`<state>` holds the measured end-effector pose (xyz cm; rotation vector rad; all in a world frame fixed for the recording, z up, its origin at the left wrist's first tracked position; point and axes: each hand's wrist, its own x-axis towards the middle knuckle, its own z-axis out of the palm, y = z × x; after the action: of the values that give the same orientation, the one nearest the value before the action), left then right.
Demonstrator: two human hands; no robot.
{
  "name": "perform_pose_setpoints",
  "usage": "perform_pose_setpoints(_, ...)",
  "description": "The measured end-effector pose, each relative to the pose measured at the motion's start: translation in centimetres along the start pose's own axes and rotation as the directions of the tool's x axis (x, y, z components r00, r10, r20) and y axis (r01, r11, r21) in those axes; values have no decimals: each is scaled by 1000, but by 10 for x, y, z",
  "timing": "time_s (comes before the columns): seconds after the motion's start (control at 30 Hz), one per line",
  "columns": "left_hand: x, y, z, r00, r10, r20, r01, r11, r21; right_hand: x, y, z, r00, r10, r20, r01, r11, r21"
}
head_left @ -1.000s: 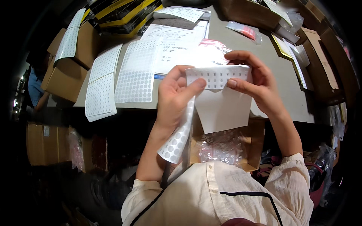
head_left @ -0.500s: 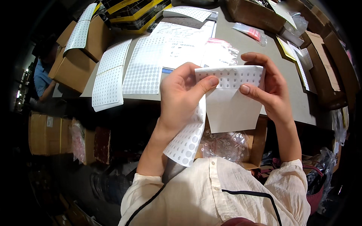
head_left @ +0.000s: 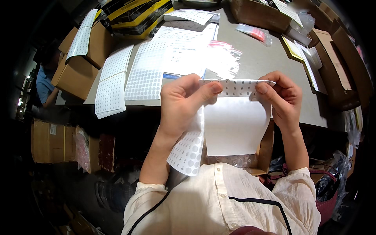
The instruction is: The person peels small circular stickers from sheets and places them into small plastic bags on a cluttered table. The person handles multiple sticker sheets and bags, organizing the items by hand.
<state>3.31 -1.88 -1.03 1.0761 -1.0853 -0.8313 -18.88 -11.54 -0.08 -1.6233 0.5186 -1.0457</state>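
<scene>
A white sheet of round stickers (head_left: 237, 88), printed in small rows, is folded over along its top edge between my two hands. My left hand (head_left: 181, 102) pinches the fold's left end, thumb on the printed strip. At the right end, my right hand (head_left: 285, 100) grips the fold between thumb and fingers. The blank white back (head_left: 237, 125) hangs below the fold. Another strip with printed rows and grey dots (head_left: 188, 147) hangs beneath my left hand; whether it belongs to the same sheet I cannot tell.
On the grey table (head_left: 258, 58) lie a banded stack of sticker sheets (head_left: 112, 84), a dotted sheet (head_left: 145, 74), papers (head_left: 184, 43) and small zip bags (head_left: 225, 58). Cardboard boxes (head_left: 80, 64) stand left. An open carton (head_left: 266, 152) sits below the table edge. A person (head_left: 46, 84) is far left.
My right hand has shifted to pinch the fold's upper right corner. The fold is tipped lower, and more of the blank back hangs down. Both hands moved slightly nearer to me.
</scene>
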Motion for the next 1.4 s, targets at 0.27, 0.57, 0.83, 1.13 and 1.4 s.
perform_pose_setpoints(0.27, 2, -2, 3, 1000, 12, -13, -12, 1000, -20, 0, 5, -6, 998, 68, 3, -68, 991, 113)
perform_pose_setpoints(0.57, 1, -1, 0, 999, -10, 47, 14, 995, -100, 13, 13, -7, 990, 121, -71, -111, 985, 133)
perform_pose_setpoints(0.83, 0, 18, -16, 980, -163, 112, 191, 926, -326, 32, 24, -32, 962, 245, 116, -271, 853, 446)
perform_pose_setpoints(1.13, 1, 17, -1, 962, -183, 203, 231, 942, -244, 29, 37, -13, 864, 146, 483, -468, 590, 658)
perform_pose_setpoints(1.4, -8, 19, 13, 950, -109, 292, 165, 971, -175, 19, 16, 25, 807, 232, 543, -546, 645, 535)
